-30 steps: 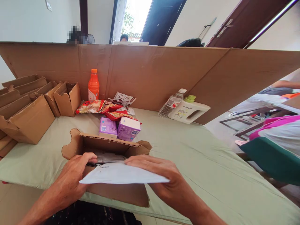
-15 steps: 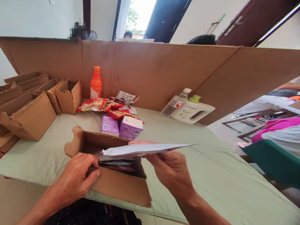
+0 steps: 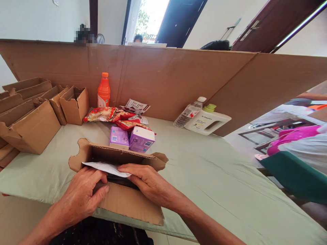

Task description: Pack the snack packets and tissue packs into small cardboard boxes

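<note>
Box contents mostly hidden under white paper and right hand; forearms cropped at bottom edge.

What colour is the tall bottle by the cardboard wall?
The tall bottle is orange, cap included; the head view shows it.

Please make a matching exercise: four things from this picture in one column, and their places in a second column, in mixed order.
Things:
1. orange bottle
2. white paper
3. purple packs
4. white jug

Places:
a. lying on its side beside the clear bottle
b. just behind the open box
c. upright against the cardboard wall
d. under the right hand, in the open box

Pairs: 1-c, 2-d, 3-b, 4-a
</note>
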The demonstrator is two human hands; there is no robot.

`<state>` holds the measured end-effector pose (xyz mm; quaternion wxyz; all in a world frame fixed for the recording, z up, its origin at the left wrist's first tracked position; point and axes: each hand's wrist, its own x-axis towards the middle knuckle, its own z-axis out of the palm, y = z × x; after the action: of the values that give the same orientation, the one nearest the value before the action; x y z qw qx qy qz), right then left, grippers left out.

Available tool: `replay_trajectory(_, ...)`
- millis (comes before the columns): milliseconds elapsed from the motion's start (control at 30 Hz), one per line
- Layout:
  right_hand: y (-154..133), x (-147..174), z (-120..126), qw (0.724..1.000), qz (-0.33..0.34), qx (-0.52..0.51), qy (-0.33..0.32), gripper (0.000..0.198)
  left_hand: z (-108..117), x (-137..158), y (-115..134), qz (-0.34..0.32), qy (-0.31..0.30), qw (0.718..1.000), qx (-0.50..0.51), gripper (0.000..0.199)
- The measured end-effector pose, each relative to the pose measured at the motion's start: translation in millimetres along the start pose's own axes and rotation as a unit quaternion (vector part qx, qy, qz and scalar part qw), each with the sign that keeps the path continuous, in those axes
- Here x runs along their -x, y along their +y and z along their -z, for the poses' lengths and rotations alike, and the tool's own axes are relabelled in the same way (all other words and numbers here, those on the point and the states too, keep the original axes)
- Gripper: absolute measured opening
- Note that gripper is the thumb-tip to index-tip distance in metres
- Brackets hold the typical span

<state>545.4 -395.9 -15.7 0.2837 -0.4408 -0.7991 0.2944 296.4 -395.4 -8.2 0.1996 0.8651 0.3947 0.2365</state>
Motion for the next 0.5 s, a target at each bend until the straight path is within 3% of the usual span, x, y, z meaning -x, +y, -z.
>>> replay_trajectory(200, -4.4, -1.6, 7.4, 0.995, -0.002, -0.094, -0.024, 0.037, -0.6, 0.2, -1.6, -0.009, -0.010, 1.000, 0.007, 0.009)
replay_trajectory(300, -3.9, -1.2, 5.9, 0.998, -0.035, 0.039, -0.044, 0.038, -1.1, 0.1, -1.8, -0.009, -0.008, 1.000, -0.001, 0.009)
replay_trajectory(400, -1.6, 1.1, 1.8, 0.979, -0.051, 0.195, -0.012, 0.043, -1.4, 0.5, -1.5, -0.011, -0.006, 1.000, 0.004, 0.009)
replay_trajectory(500, -0.2, 4.2, 0.4, 0.968, -0.037, 0.247, 0.024, 0.046, -1.1, 1.7, -1.2, -0.013, -0.013, 1.000, 0.012, 0.009)
